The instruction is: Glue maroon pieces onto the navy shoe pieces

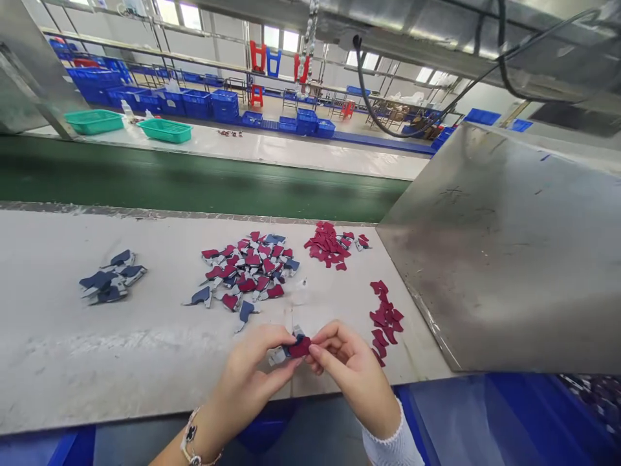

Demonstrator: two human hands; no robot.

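Near the front edge of the worktable, my left hand [259,366] pinches a small grey and navy plastic part [279,355] between thumb and fingers. My right hand [347,359] grips a dark red flat piece [299,347] that lies against that part. Just beyond my hands is a heap of grey parts with red or navy faces [252,262]. To the left sits a smaller group of navy and grey parts [111,278]. Loose red pieces [387,320] lie right of my right hand, and another red pile [327,244] is farther back.
A green conveyor belt [204,184] runs behind the white worktable [160,362]. A slanted metal panel [514,259] bounds the right side. Green trays [167,130] stand beyond the belt. Blue bins [533,414] are below the table's front edge. A cable [369,107] hangs overhead.
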